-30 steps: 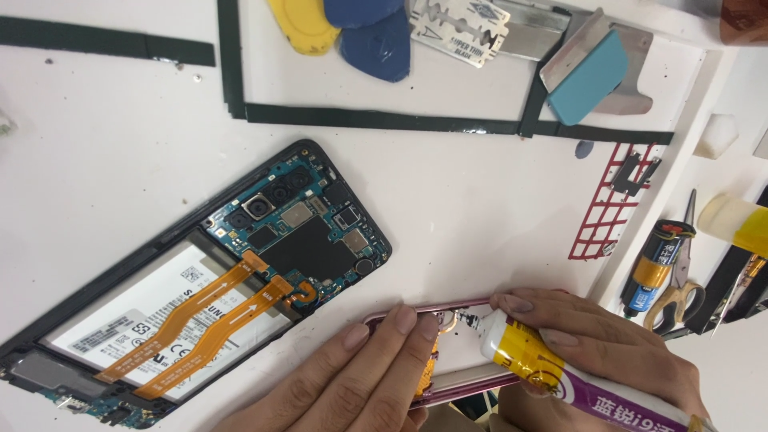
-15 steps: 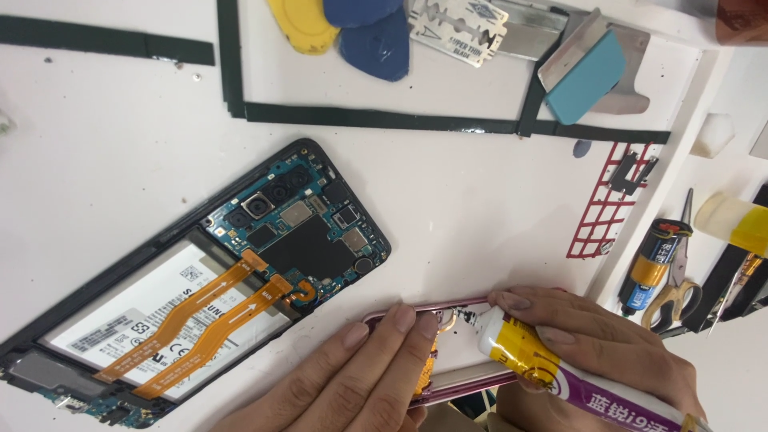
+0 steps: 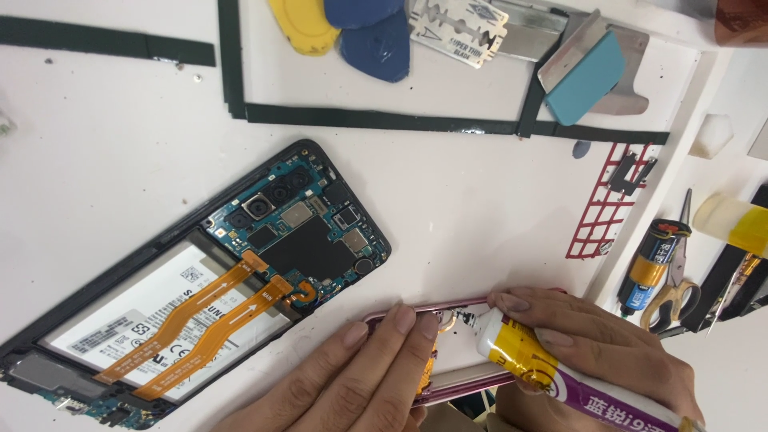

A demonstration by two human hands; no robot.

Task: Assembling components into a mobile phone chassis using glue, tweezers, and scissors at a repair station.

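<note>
Right hand point(image 3: 608, 352) grips a yellow, white and purple glue tube point(image 3: 560, 378), nozzle over the pink-rimmed phone back cover point(image 3: 468, 320) at the white surface's point(image 3: 480, 200) near edge. Left hand point(image 3: 352, 376), fingers extended together, presses the cover flat. Opened black phone with orange flex cables point(image 3: 200, 296) lies to the left, apart.
</note>
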